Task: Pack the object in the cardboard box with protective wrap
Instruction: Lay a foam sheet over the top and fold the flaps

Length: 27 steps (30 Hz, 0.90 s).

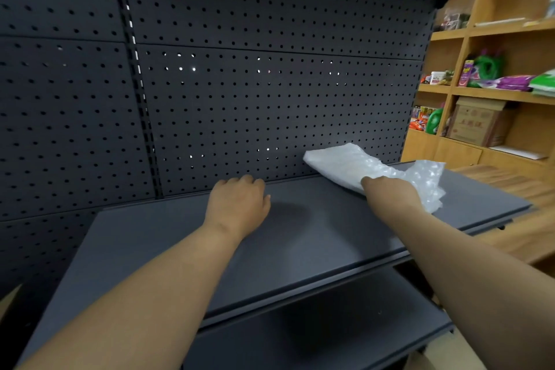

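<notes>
Right hand (390,189) grips bubble wrap (354,165) on dark shelf (300,234); left hand (238,204) fingers curled, empty; pegboard (240,84) behind.

Pegboard (270,93) directly behind shelf (300,234)

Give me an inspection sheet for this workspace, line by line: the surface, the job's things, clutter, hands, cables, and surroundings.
Surface: dark metal shelf, with a lower shelf beneath it.
Job's things: sheet of bubble wrap lying crumpled on the shelf's far right; no open packing box or object to pack in view.
Clutter: nothing seen on the shelf besides the wrap.
Hands: left hand hangs over the shelf with fingers curled down, holding nothing; right hand grips the bubble wrap's near edge.
Cables: nothing seen.
Surroundings: black pegboard back panel; wooden shelving unit at right, holding packaged goods, green bottles and a closed cardboard carton.
</notes>
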Motion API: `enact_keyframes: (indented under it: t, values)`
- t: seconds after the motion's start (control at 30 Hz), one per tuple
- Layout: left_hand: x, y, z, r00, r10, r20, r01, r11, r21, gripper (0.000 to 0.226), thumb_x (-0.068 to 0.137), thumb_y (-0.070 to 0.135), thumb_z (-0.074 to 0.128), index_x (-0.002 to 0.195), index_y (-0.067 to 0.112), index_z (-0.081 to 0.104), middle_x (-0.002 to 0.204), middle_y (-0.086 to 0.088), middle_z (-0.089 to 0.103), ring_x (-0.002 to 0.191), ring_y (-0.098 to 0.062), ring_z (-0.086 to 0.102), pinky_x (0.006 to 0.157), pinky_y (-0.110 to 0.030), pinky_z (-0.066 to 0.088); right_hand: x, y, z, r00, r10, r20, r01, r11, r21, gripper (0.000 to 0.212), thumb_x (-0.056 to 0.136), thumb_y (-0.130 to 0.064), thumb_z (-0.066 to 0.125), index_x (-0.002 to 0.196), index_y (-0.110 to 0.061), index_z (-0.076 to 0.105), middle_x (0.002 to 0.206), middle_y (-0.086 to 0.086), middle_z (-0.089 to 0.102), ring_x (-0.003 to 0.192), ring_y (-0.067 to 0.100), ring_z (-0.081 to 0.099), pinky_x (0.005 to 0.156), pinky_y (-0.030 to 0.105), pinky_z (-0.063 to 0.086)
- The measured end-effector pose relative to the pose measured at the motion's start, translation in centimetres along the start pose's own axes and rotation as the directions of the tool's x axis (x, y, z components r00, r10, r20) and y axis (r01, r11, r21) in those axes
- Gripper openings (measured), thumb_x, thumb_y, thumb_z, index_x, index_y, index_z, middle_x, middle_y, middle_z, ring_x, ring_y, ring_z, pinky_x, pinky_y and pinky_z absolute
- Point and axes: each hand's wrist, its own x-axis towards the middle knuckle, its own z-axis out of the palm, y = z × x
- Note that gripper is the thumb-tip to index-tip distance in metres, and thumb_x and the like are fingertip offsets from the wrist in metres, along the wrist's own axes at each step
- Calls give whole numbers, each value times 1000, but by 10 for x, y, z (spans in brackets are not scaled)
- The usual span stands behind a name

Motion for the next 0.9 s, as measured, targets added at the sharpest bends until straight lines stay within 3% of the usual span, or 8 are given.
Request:
enact_keyframes:
  t: [0.1,0.23,0.33,0.4,0.5,0.67,0.77,0.9]
  values:
    - [-2,-4,-9,999,8,-36,-9,1000,-23,39,97,40,38,125,16,52,122,-4,59,110,-25,57,89,-34,41,-6,-8,-21,999,-39,12,39,999,-30,38,93,-6,43,130,-11,45,121,9,61,108,27,60,72,31,40]
    - [-4,-1,-18,995,54,-88,-60,996,-68,54,93,42,47,140,17,38,141,-3,46,128,-23,45,103,-35,35,-15,-14,-43,985,-77,155,84,996,-39,44,93,-13,44,137,-16,40,134,11,53,120,28,53,91,35,44]
    - [-7,4,-22,989,113,-98,-119,991,-54,71,89,45,55,147,18,23,153,-3,31,141,-22,29,113,-36,24,-20,-19,-42,973,-223,51,227,970,-89,40,93,-13,43,133,-21,44,124,8,60,106,28,59,81,29,48]
    - [-9,5,-21,984,157,-83,-159,987,-16,78,87,48,57,149,20,19,157,-3,24,144,-21,23,116,-37,17,-24,-20,-39,940,-340,-7,340,940,-21,38,94,-14,42,130,-23,49,118,8,64,96,28,58,69,24,44]
    - [-12,2,-17,982,185,-26,-184,983,22,78,85,49,59,148,22,22,156,0,27,144,-19,24,117,-38,13,-36,-20,-44,889,-447,-99,456,884,106,37,94,-13,40,126,-25,56,112,11,64,98,30,58,69,28,41]
    - [-17,-4,-19,996,78,-53,-80,997,-20,29,92,24,49,119,23,60,116,-1,66,109,-25,57,101,-30,31,-53,-27,-56,841,-497,-214,524,847,89,45,91,-18,44,133,-32,49,118,2,65,104,24,56,69,25,30]
    - [-21,-6,-30,998,29,-52,-31,999,-23,25,91,18,50,112,19,62,109,-3,67,96,-29,61,72,-28,34,-56,-44,-62,863,-449,-234,470,881,45,50,89,-31,52,137,-35,39,124,-4,60,109,22,57,70,27,35]
    - [-30,-23,-43,997,-9,-70,11,999,30,23,90,17,49,110,19,60,107,-2,66,97,-28,61,70,-29,35,-47,-74,-66,939,-300,-166,328,927,183,39,88,-18,50,125,-29,53,118,4,59,102,31,59,74,35,50]
